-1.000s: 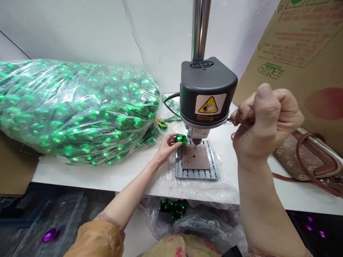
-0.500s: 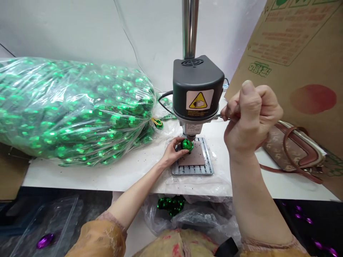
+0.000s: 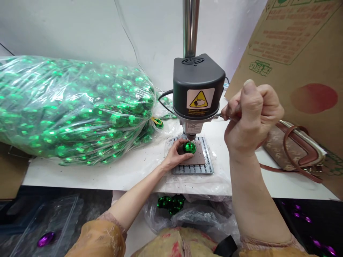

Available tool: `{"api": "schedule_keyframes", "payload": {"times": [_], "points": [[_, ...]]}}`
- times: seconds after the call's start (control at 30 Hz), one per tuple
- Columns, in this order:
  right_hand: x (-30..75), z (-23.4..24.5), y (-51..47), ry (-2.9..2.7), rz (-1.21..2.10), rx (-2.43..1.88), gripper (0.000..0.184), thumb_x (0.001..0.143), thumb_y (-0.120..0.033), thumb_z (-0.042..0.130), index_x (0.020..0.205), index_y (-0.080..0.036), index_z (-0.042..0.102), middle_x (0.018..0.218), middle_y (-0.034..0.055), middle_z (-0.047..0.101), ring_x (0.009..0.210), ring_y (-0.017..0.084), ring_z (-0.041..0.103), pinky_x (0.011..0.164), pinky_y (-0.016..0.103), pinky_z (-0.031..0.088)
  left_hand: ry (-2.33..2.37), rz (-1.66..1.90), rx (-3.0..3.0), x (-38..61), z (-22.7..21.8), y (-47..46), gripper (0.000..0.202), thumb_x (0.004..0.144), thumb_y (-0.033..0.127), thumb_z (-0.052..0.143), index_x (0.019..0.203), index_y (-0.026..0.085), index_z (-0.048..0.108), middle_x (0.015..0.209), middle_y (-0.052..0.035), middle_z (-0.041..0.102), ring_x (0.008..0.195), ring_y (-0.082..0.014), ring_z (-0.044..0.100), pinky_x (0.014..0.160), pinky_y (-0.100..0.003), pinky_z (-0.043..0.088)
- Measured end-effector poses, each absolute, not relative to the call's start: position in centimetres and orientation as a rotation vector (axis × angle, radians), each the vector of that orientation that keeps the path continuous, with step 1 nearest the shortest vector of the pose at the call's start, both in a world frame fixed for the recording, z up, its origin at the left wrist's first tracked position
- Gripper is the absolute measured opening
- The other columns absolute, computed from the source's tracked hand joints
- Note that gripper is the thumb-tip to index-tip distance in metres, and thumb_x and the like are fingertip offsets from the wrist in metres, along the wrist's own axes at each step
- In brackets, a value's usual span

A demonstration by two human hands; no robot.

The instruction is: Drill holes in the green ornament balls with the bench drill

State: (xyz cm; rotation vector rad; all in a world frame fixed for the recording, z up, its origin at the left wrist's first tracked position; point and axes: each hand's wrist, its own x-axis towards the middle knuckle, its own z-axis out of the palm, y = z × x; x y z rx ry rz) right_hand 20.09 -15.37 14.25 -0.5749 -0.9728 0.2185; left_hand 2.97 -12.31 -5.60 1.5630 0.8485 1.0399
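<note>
White table against a pale wall, with a bench drill and two hands apart.
In the head view, the left hand has its thumb and fingers closed around a faceted green ball, which sits over the brown pad on the slotted metal base, directly under the drill's chuck. The right hand, raised beside the drill, is curled into a fist around a thin lever; the lever's far end is hidden by the fingers. A clear bag full of shiny green pieces lies on the left; on the right, a patterned handbag rests before a cardboard box.
</note>
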Motion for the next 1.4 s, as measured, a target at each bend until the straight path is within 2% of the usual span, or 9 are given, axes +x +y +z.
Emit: {"api": "schedule_keyframes", "payload": {"times": [0.17, 0.37, 0.5, 0.63, 0.93, 1.13, 1.4], "points": [[19.9, 14.3, -15.4, -0.968, 0.220, -0.579, 0.043, 0.094, -0.037, 0.066, 0.063, -0.020, 0.041, 0.049, -0.0101, 0.044, 0.042, 0.002, 0.038, 0.045, 0.021, 0.034, 0.864, 1.047, 1.528, 3.3, -5.7, -12.6, 0.068, 0.067, 0.057, 0.094, 0.116, 0.020, 0.066, 0.121, -0.0111, 0.072, 0.115, -0.0292, 0.069, 0.107, -0.045, 0.052], [20.0, 14.0, -15.7, -0.985, 0.224, -0.567, 0.042, 0.093, -0.033, 0.065, 0.061, -0.020, 0.041, 0.049, -0.0092, 0.042, 0.043, 0.002, 0.037, 0.047, 0.023, 0.033, 0.903, 1.009, 1.570, 3.0, -5.6, -12.6, 0.064, 0.069, 0.050, 0.095, 0.120, 0.023, 0.068, 0.127, -0.0117, 0.071, 0.134, -0.0361, 0.061, 0.119, -0.053, 0.043], [19.7, 12.9, -16.2, -0.977, 0.168, -0.528, 0.047, 0.093, -0.032, 0.063, 0.055, -0.020, 0.036, 0.047, -0.0081, 0.035, 0.042, 0.003, 0.031, 0.045, 0.026, 0.027, 0.902, 1.000, 1.588, 2.9, -5.7, -12.6, 0.064, 0.070, 0.050, 0.094, 0.122, 0.025, 0.068, 0.129, -0.0106, 0.071, 0.140, -0.0363, 0.057, 0.123, -0.052, 0.039], [19.4, 11.8, -16.6, -0.978, 0.110, -0.506, 0.051, 0.094, -0.029, 0.058, 0.053, -0.019, 0.030, 0.046, -0.0065, 0.030, 0.040, 0.004, 0.027, 0.042, 0.027, 0.021, 0.893, 1.008, 1.582, 2.9, -5.8, -12.7, 0.065, 0.070, 0.050, 0.094, 0.123, 0.025, 0.067, 0.130, -0.0106, 0.071, 0.140, -0.0364, 0.057, 0.123, -0.053, 0.039], [19.3, 10.7, -16.3, -0.997, 0.029, -0.398, 0.054, 0.090, -0.020, 0.059, 0.054, -0.015, 0.018, 0.045, -0.0064, 0.023, 0.038, 0.001, 0.023, 0.040, 0.023, 0.023, 0.906, 1.001, 1.581, 2.9, -5.7, -12.8, 0.063, 0.070, 0.048, 0.094, 0.122, 0.025, 0.068, 0.127, -0.0107, 0.070, 0.139, -0.0372, 0.057, 0.122, -0.052, 0.039], [19.4, 9.8, -16.2, -1.008, 0.001, -0.341, 0.054, 0.087, -0.017, 0.060, 0.055, -0.016, 0.017, 0.045, -0.0073, 0.020, 0.037, 0.002, 0.021, 0.041, 0.024, 0.021, 0.929, 1.004, 1.600, 2.8, -6.0, -12.9, 0.062, 0.073, 0.049, 0.092, 0.125, 0.024, 0.067, 0.134, -0.0107, 0.066, 0.143, -0.0360, 0.052, 0.123, -0.049, 0.037], [19.9, 8.7, -16.0, -1.089, -0.024, -0.277, 0.048, 0.087, -0.012, 0.057, 0.057, -0.017, 0.020, 0.048, -0.0074, 0.024, 0.041, 0.002, 0.022, 0.044, 0.023, 0.026, 0.880, 0.998, 1.582, 2.8, -6.3, -12.6, 0.064, 0.070, 0.051, 0.094, 0.123, 0.025, 0.068, 0.130, -0.0083, 0.069, 0.142, -0.0359, 0.053, 0.124, -0.048, 0.035]]}}
